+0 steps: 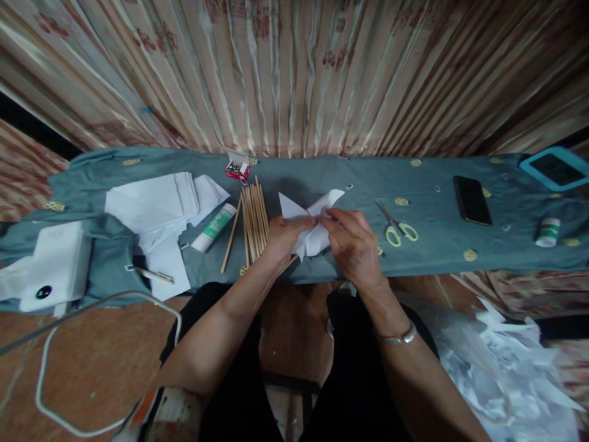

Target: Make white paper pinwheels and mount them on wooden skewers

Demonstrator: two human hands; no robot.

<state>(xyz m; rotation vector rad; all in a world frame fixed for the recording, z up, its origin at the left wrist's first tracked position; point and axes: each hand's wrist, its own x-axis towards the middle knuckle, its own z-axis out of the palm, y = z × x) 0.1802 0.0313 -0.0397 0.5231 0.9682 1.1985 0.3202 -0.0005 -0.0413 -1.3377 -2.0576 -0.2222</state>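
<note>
A white paper pinwheel (317, 238) with folded, pointed blades is between my hands, just over the table's front edge. My left hand (284, 236) grips it from the left, thumb near the centre. From the right, my right hand (353, 240) has its fingers closed at the middle of the paper; anything small under the fingertips is hidden. Part of a wooden stick shows below the paper by my left wrist. Just left of my left hand lies a bundle of wooden sticks (253, 212). Green-handled scissors (396, 227) rest to the right of my right hand.
On the left are white paper sheets (147, 202), a glue stick (214, 228), a pen (154, 274) and a white device (57, 264) with a cable. Behind the sticks sits an open red box (237, 169). A phone (472, 200) and small bottle (548, 232) lie right.
</note>
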